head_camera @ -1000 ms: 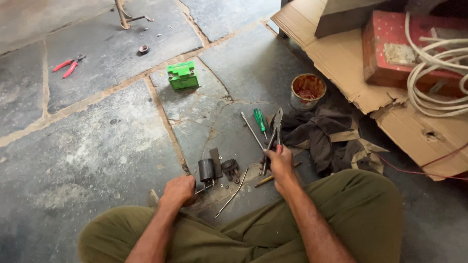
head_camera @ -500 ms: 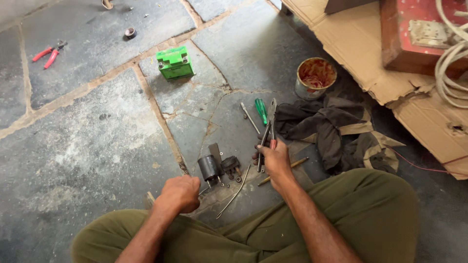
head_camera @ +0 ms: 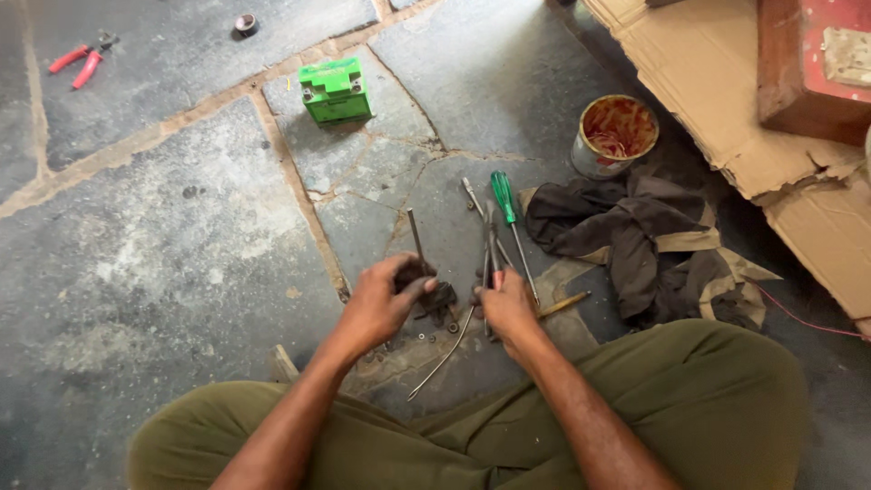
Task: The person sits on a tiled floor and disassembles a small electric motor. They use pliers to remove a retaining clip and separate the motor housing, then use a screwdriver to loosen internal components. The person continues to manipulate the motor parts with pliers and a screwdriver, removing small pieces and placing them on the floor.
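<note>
I sit cross-legged on a stone floor. My left hand (head_camera: 381, 304) grips a small dark metal part with a thin rod (head_camera: 415, 238) sticking up from it. My right hand (head_camera: 506, 304) closes around the handles of a pair of pliers (head_camera: 490, 243) that lie pointing away from me. A green-handled screwdriver (head_camera: 504, 201) and a grey metal tool (head_camera: 474, 196) lie just beyond the pliers. A bent wire (head_camera: 445, 356) and a yellowish stick (head_camera: 564, 304) rest on the floor near my right hand.
A green box-shaped battery (head_camera: 336, 89) stands further out. Red-handled pliers (head_camera: 80, 62) and a small round ring (head_camera: 245, 24) lie at the far left. A rusty tin (head_camera: 615, 134), a dark crumpled cloth (head_camera: 644, 243), cardboard (head_camera: 726, 100) and a red box (head_camera: 812, 68) are on the right.
My left hand has lifted the dark part off the floor and closed on it. My right hand has slid down the pliers. The camera has tilted nearer.
</note>
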